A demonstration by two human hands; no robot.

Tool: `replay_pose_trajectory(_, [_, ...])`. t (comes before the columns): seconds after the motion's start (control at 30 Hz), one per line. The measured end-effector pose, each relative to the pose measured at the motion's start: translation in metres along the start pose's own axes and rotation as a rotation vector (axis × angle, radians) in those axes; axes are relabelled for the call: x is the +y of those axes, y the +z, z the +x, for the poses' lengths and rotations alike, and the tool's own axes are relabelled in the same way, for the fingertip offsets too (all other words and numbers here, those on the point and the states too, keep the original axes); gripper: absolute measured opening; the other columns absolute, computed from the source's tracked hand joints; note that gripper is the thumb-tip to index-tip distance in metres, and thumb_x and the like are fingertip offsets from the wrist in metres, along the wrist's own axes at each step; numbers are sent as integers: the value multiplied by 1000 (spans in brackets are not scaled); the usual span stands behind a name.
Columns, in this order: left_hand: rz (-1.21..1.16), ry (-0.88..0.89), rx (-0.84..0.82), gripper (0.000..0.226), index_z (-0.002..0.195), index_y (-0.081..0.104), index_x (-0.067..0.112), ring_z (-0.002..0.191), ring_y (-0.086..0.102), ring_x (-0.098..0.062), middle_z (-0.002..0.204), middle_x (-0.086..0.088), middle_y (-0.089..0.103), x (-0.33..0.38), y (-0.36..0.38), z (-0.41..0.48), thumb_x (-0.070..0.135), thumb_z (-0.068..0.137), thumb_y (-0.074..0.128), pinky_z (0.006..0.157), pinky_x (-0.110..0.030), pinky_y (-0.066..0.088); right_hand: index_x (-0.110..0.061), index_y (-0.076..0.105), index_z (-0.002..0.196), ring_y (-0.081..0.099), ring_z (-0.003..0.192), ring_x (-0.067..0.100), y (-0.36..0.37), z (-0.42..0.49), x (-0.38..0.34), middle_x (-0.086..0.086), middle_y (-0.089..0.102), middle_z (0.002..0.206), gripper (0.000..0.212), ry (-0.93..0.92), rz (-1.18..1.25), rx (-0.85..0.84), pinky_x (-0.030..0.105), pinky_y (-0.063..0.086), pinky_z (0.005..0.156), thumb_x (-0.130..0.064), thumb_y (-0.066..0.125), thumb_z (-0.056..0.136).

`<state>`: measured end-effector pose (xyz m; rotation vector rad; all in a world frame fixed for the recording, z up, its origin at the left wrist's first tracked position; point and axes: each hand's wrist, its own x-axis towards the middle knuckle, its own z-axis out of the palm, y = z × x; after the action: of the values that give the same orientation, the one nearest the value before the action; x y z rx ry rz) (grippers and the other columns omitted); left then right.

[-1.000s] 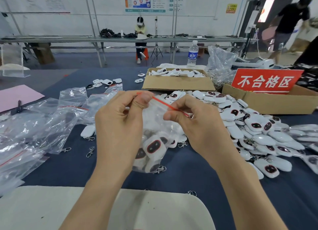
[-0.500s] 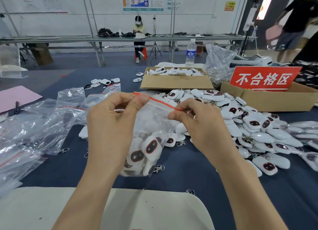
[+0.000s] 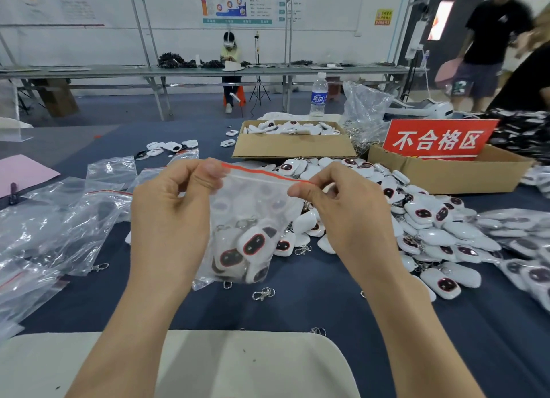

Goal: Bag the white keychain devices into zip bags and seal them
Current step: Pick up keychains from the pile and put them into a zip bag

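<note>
Zip bag [image 3: 253,219] w/ devices pinched btwn left hand [image 3: 171,216], right hand [image 3: 345,216].

Water bottle [image 3: 319,95] behind box [image 3: 293,150]; red sign [image 3: 439,140] right; pink sheet [image 3: 20,174] left.

Left hand [image 3: 169,219] and right hand [image 3: 348,216] raised, both pinching.

One held zip bag [image 3: 253,201], two cardboard boxes [image 3: 294,148] [image 3: 446,176], one bottle [image 3: 319,95], one sign [image 3: 437,140].
</note>
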<state>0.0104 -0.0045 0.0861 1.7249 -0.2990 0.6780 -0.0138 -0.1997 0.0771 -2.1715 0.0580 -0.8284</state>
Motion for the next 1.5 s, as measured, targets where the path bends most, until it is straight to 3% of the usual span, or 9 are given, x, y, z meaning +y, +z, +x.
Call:
replay_pose_trajectory(0.17, [-89, 6, -99, 33, 77, 72, 34, 64, 61, -2, 73, 12, 69, -2, -4, 4, 51, 98, 54, 69, -20, 52, -34, 59, 81, 63, 75, -1, -7, -8, -7, -20, 71, 83, 18, 36, 350, -94, 23, 49, 71, -48, 64, 91])
replay_pose_trajectory(0.3, [-146, -22, -214, 35, 80, 74, 28, 66, 63, -8, 73, 8, 70, 0, 4, -1, 53, 98, 56, 76, -34, 56, -27, 59, 88, 71, 85, 5, -29, -21, -6, -9, 77, 85, 15, 26, 425, -69, 25, 55, 80, -37, 57, 99])
replay_pose_trajectory(0.37, [-151, -27, -302, 31, 81, 75, 33, 66, 64, -6, 73, 9, 71, 4, 13, -7, 53, 94, 55, 71, -20, 56, -28, 59, 89, 72, 79, 6, -50, -23, -2, -9, 77, 83, 14, 63, 402, -45, 24, 55, 74, -32, 56, 102])
replay_pose_trajectory(0.43, [-161, -54, -386, 30, 82, 76, 40, 65, 65, -3, 75, 10, 73, 7, 20, -13, 54, 90, 51, 65, -13, 54, -29, 61, 90, 72, 75, 6, -79, -20, 6, -11, 76, 83, 15, 99, 334, 7, 25, 56, 69, -30, 52, 103])
replay_pose_trajectory(0.7, [-164, -120, -542, 28, 95, 76, 41, 74, 69, -12, 85, 4, 75, 2, 39, -30, 50, 91, 50, 74, -38, 57, -22, 62, 91, 67, 84, 17, -256, 33, 71, -3, 73, 88, 17, 265, -183, 439, 39, 54, 76, -34, 55, 100])
replay_pose_trajectory(0.87, [-190, -175, -561, 27, 91, 78, 38, 71, 68, -5, 82, 5, 75, -1, 47, -38, 42, 95, 51, 65, -15, 55, -22, 56, 95, 60, 67, 18, -305, 32, 118, -6, 66, 86, 13, 248, -467, 465, 32, 40, 55, -24, 46, 103])
replay_pose_trajectory(1.07, [-34, -254, -567, 29, 86, 78, 25, 75, 69, -9, 80, 3, 76, -26, 44, -63, 19, 102, 54, 69, -17, 54, -11, 57, 102, 63, 82, 31, -258, -26, 183, 12, 67, 90, 21, 512, -824, 11, 39, 47, 66, -28, 44, 105])
replay_pose_trajectory(1.17, [58, -301, -557, 27, 87, 76, 25, 79, 71, -7, 80, 8, 76, -45, 30, -64, 20, 102, 54, 76, -26, 54, -11, 59, 109, 65, 84, 33, -219, -31, 172, 9, 65, 87, 23, 408, -897, 27, 40, 49, 72, -26, 42, 103])
replay_pose_trajectory(1.5, [411, -163, -333, 20, 112, 69, 19, 98, 61, -16, 102, 11, 67, -84, -16, -46, 17, 103, 52, 82, -33, 44, -23, 55, 123, 62, 107, 19, -13, -48, 52, -4, 67, 119, 24, 175, -232, -197, 38, 50, 89, -30, 44, 103])
